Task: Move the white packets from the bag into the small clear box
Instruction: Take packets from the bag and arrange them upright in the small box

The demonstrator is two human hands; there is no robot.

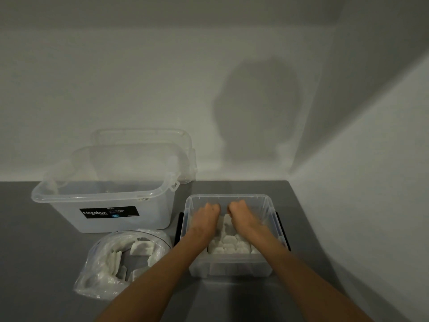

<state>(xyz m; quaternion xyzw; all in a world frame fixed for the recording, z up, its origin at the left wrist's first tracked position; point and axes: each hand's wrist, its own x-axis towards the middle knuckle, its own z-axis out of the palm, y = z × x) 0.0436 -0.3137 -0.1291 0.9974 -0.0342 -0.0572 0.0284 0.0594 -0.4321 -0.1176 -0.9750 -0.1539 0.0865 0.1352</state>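
Inside the box [228, 198], at its far end, I log both hands. Left hand [205, 214]: back up, knuckles toward the far wall of the box, fingers curled down and out of my sight. Right hand [241, 212]: same pose, just beside the left, a narrow gap between them. Both are motion-blurred, so I cannot tell whether either pinches a packet or only presses down with bent fingers. Forearms: both enter from the bottom edge and cross the near rim of the box. Packets [228, 246]: white, packed in rows at the near end of the box, with one upright piece showing between the wrists. Clips [177, 226]: black, one on each side of the box. Bag [97, 270]: clear plastic, mouth open, left of the box and near it, with more white packets loose inside; the left forearm passes over its right edge. Big box [104, 219]: clear, black "Megabox" label, behind the bag. Lid [144, 138]: clear, leaning on the wall behind the big box. Table [34, 252]: grey, carrying all of these. Shadow [257, 108]: on the wall above the hands.
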